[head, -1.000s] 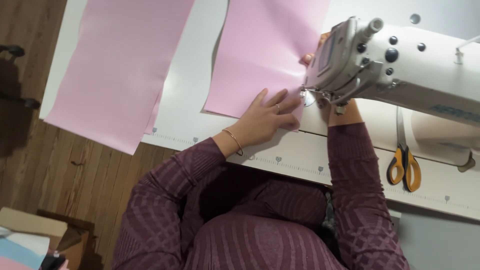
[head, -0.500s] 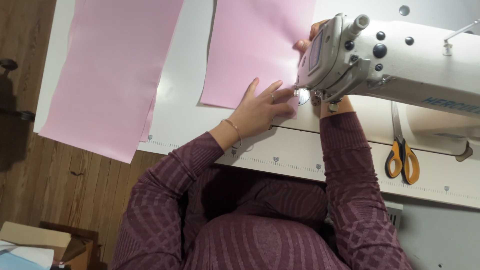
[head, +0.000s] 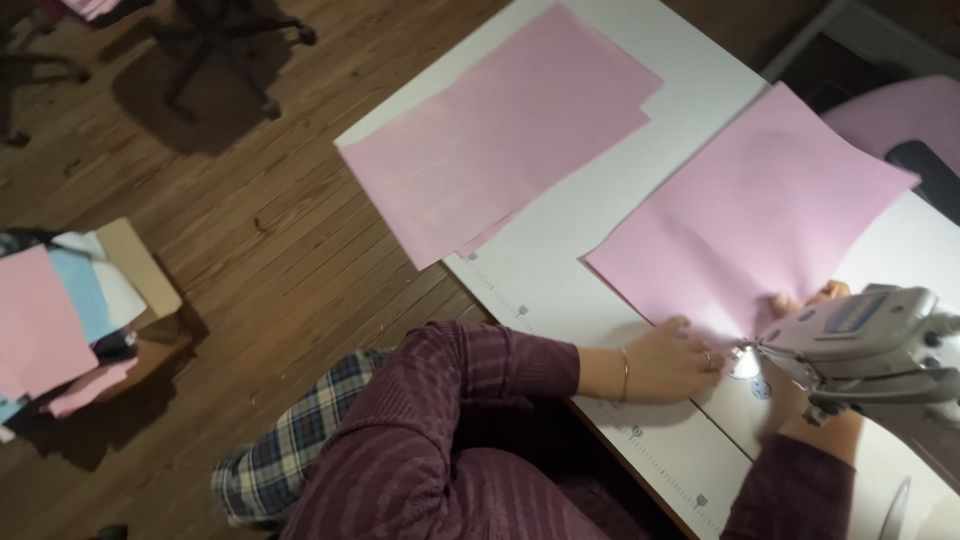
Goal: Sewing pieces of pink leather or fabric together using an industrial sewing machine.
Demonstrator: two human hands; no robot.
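Fabric (head: 750, 220), a pink sheet, lies flat on the white desk (head: 560, 270) at the right of the frame, its near corner drawn under the head of the sewing machine (head: 870, 345) at the lower right. The left hand (head: 672, 362) rests flat on the desk at that corner, fingers stretched toward the lit needle area and pressing on the cloth's edge; it grips nothing. The right hand (head: 815, 297) is mostly hidden behind the machine head; only fingertips show on the fabric above it, so I cannot tell whether it pinches the cloth or just lies on it. The two hands sit on either side of the needle, close together.

A second pink piece (head: 500, 135), made of stacked layers, lies apart on the desk at upper centre, one corner hanging over the desk's edge. A ruler strip (head: 640, 440) runs along the desk's near edge. On the wooden floor (head: 250, 200) at the left stands a box (head: 70, 320) with pink, blue and white cloth scraps.
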